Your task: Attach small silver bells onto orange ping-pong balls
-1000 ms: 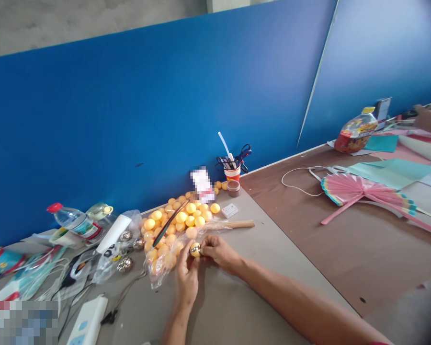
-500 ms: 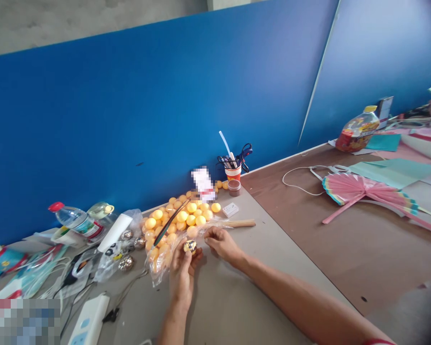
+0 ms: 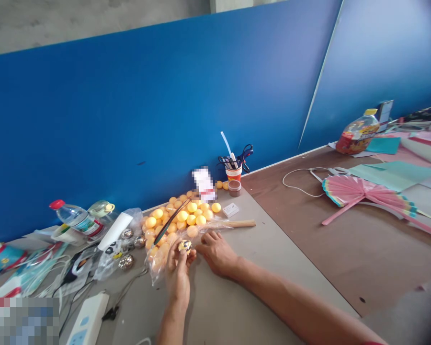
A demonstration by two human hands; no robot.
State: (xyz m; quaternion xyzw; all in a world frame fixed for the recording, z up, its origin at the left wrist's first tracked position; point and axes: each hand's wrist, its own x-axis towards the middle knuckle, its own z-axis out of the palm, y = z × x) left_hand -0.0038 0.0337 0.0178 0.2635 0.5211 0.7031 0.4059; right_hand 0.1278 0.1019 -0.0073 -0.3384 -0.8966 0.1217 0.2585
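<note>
My left hand grips a small shiny gold ball between thumb and fingertips, lifted a little above the grey table. My right hand rests just to its right on the table, fingers curled loosely and touching the edge of a clear plastic bag. Behind both hands lies a heap of orange ping-pong balls, part of it inside the bag. A dark green stick lies across the heap.
Silver balls and a water bottle lie left, a white device near the front. A wooden stick, a small white box and a pen cup sit behind. A pink paper fan lies right. A blue wall backs the table.
My hands have parted: the left has carried the gold ball left and slightly up, while the right let go of it and settled on the table by the bag.
</note>
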